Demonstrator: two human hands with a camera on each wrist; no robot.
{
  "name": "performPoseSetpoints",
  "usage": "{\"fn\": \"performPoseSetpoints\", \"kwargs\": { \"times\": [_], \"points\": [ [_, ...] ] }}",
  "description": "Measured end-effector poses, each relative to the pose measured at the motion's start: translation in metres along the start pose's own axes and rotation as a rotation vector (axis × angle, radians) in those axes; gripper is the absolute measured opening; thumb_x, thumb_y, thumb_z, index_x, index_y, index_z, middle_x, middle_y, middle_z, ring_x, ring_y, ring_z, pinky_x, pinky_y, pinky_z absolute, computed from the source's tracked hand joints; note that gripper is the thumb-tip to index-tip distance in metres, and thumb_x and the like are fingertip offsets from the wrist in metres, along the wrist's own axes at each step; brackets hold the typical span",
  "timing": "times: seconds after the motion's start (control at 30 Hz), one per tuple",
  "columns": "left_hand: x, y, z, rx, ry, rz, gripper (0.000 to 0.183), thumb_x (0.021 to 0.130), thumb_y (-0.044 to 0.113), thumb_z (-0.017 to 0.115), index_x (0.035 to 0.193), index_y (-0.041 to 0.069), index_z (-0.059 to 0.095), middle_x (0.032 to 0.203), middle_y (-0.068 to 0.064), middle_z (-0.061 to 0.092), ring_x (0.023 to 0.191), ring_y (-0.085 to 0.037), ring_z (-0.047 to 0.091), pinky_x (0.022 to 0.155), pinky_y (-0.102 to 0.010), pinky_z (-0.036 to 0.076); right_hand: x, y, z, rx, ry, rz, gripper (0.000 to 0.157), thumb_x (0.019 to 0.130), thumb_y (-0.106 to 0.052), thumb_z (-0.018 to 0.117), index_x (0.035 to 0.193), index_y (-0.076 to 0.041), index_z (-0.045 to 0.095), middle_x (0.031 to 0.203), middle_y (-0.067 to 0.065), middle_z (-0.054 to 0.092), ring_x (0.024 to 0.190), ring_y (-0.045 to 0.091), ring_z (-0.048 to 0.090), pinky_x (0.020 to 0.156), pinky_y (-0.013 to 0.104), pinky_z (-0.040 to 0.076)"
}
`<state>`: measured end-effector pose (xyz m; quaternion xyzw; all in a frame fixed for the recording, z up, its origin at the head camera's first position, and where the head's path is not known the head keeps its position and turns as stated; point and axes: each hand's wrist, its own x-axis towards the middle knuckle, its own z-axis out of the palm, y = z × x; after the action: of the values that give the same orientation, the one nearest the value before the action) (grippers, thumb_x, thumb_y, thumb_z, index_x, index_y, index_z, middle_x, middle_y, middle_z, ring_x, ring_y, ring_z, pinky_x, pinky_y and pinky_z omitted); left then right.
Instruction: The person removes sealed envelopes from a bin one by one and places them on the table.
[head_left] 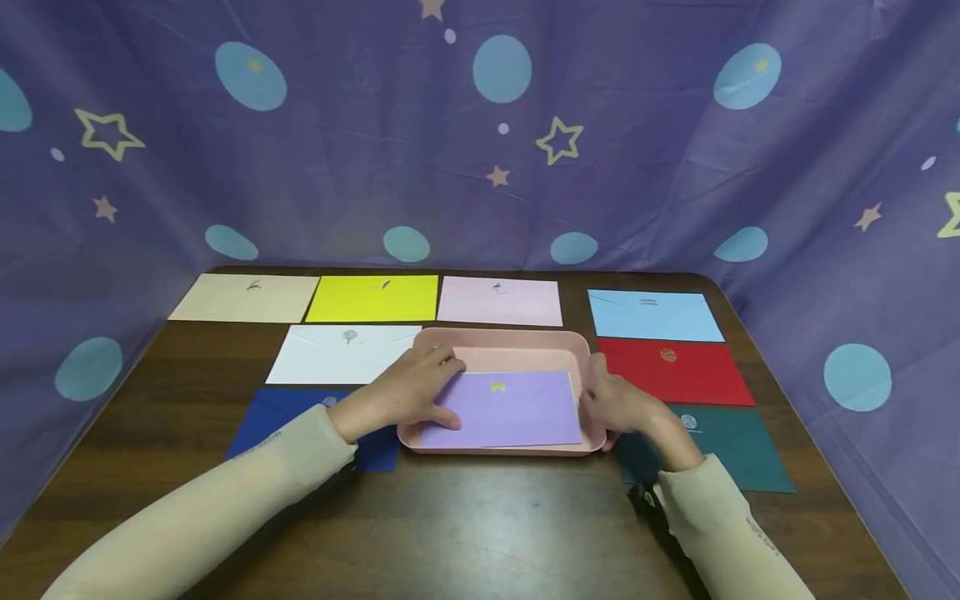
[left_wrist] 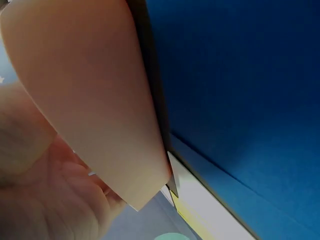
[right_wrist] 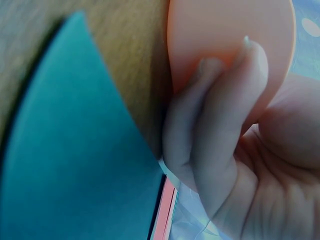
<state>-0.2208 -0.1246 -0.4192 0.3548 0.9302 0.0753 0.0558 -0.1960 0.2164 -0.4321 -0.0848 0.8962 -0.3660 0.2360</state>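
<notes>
A lavender envelope [head_left: 517,412] with a small gold emblem lies in a shallow pink tray [head_left: 510,337], and pale paper edges peek out from under it. My left hand [head_left: 408,387] reaches over the tray's left wall, thumb and fingers spread at the envelope's left side. From the left wrist view, the palm [left_wrist: 60,190] shows beyond the tray's outer wall [left_wrist: 95,100], and the fingertips are hidden. At the right end, my right hand [head_left: 618,400] grips the tray's rim. Its fingers [right_wrist: 225,115] curl against the outer wall in the right wrist view.
Cream [head_left: 240,300], yellow [head_left: 372,298] and pale pink [head_left: 498,302] envelopes line the back. White [head_left: 330,354] and dark blue [head_left: 281,417] ones lie left of the tray. Light blue [head_left: 656,317], red [head_left: 690,375] and teal [head_left: 738,458] ones lie on the right. A patterned purple curtain [head_left: 337,167] surrounds the wooden table [head_left: 480,525].
</notes>
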Motion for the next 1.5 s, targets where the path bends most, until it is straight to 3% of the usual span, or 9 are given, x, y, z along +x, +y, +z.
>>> {"fn": "performPoseSetpoints", "kwargs": {
  "times": [0.23,0.5,0.83,1.1,1.37,1.5],
  "points": [
    [0.003,-0.001,0.001,-0.035,0.001,0.003,0.081,0.077,0.048,0.094,0.137,0.003,0.062,0.117,-0.009,0.058,0.11,-0.028,0.052,0.102,-0.047,0.045,0.0,0.0,0.0,-0.003,0.0,-0.022,0.052,0.103,-0.008,0.06,0.137,0.004,0.022,0.078,0.015,0.06,0.05,0.027,0.067,0.05,0.037,0.058],
    [0.01,-0.005,0.001,-0.113,-0.014,-0.015,0.08,0.077,0.046,0.095,0.134,0.003,0.061,0.132,-0.015,0.059,0.134,-0.035,0.048,0.119,-0.057,0.032,0.0,0.0,-0.001,-0.005,0.002,-0.021,0.052,0.104,-0.008,0.059,0.139,0.004,0.021,0.079,0.015,0.061,0.05,0.027,0.067,0.05,0.037,0.058],
    [0.01,-0.007,0.002,-0.176,0.016,-0.018,0.079,0.074,0.042,0.098,0.132,0.002,0.061,0.132,-0.017,0.057,0.141,-0.039,0.042,0.122,-0.059,0.026,0.0,-0.001,-0.001,0.002,-0.005,-0.036,0.042,0.106,-0.007,0.054,0.132,0.004,0.023,0.076,0.016,0.061,0.047,0.026,0.066,0.049,0.038,0.058],
    [0.01,-0.007,0.0,-0.274,0.069,0.0,0.069,0.073,0.031,0.1,0.123,0.006,0.059,0.114,-0.01,0.054,0.123,-0.035,0.046,0.109,-0.053,0.037,0.0,-0.001,-0.001,-0.008,-0.007,-0.041,0.038,0.106,-0.008,0.054,0.128,0.003,0.026,0.075,0.015,0.061,0.048,0.025,0.067,0.049,0.037,0.058],
    [0.009,-0.013,-0.001,-0.456,0.049,-0.02,0.053,0.084,0.018,0.092,0.123,0.015,0.056,0.114,-0.007,0.064,0.106,-0.026,0.059,0.094,-0.045,0.047,0.0,-0.001,-0.001,-0.002,-0.019,-0.032,0.045,0.106,-0.008,0.056,0.135,0.003,0.023,0.078,0.015,0.061,0.049,0.026,0.067,0.05,0.037,0.058],
    [0.007,-0.015,-0.006,-0.526,0.102,0.024,0.04,0.089,0.009,0.086,0.121,0.012,0.063,0.124,-0.008,0.065,0.104,-0.025,0.063,0.094,-0.044,0.05,0.0,-0.001,-0.001,-0.005,-0.021,-0.026,0.042,0.107,-0.007,0.055,0.133,0.002,0.024,0.075,0.015,0.061,0.049,0.026,0.067,0.051,0.036,0.059]
  ]
}}
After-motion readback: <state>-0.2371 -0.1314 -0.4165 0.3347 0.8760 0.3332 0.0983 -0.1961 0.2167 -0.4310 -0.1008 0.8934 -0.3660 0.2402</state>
